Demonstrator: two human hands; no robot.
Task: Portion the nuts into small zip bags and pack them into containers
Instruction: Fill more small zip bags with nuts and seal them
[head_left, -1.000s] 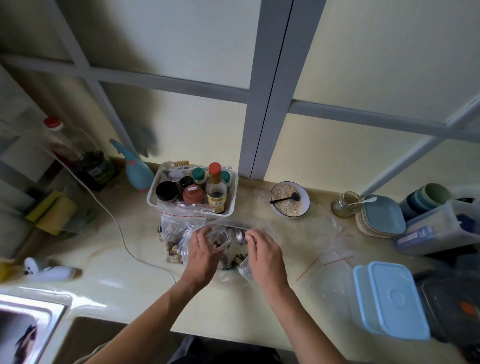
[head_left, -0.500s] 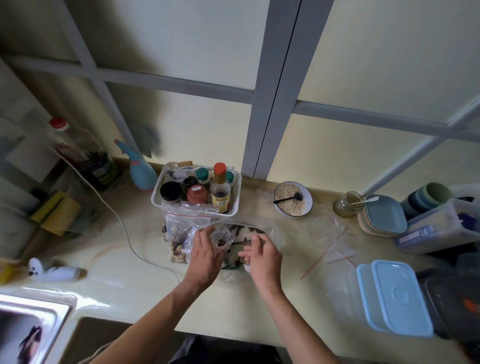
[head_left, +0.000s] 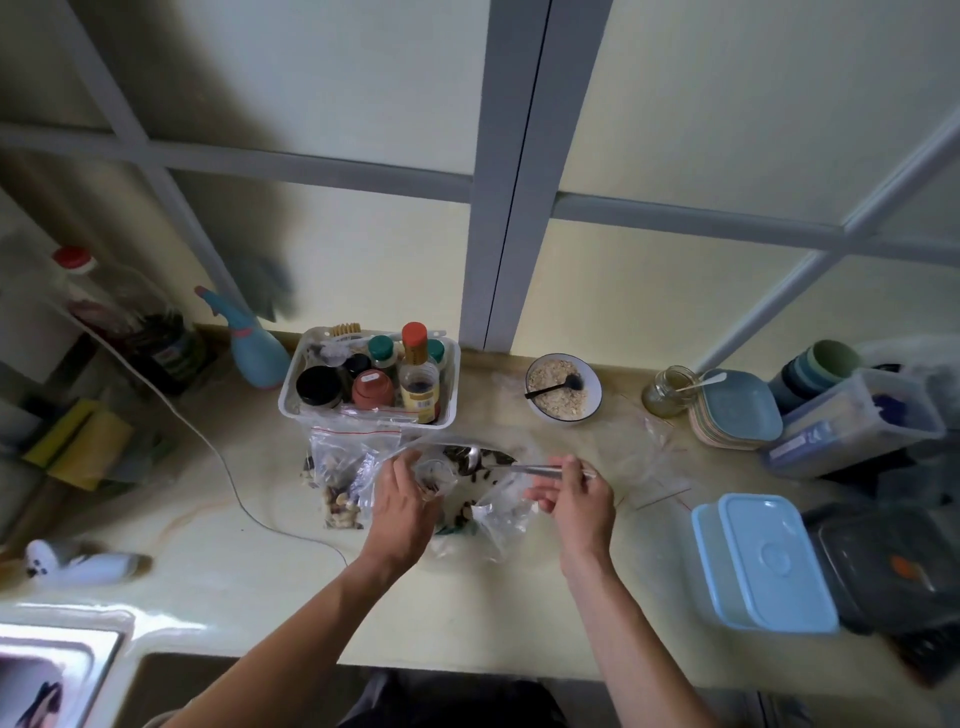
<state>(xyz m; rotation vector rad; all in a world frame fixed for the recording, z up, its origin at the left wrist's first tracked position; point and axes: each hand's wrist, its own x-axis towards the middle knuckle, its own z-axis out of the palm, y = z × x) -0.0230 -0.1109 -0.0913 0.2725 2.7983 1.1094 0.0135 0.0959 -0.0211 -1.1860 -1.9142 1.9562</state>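
My left hand (head_left: 402, 504) holds a small clear zip bag (head_left: 436, 470) open at its mouth. My right hand (head_left: 574, 496) grips the handle of a metal spoon (head_left: 511, 466), whose bowl lies just right of that bag's mouth. Both sit over a large clear bag of mixed nuts (head_left: 483, 499) in the middle of the counter. Filled zip bags with red seals (head_left: 340, 467) lie to the left of my left hand. A light blue lidded container (head_left: 763, 561) stands at the right.
A white tray of bottles and jars (head_left: 369, 384) stands behind the bags, a bowl of oats with a black spoon (head_left: 563, 387) further right. A glass jar (head_left: 667, 389), stacked plates (head_left: 737, 410) and dark containers (head_left: 883, 566) crowd the right. A white cable (head_left: 228, 467) and sink (head_left: 57, 670) lie left.
My right hand has drawn back to the right out of the large bag and lifted the metal spoon toward the small bag. My left hand has kept hold of the small bag.
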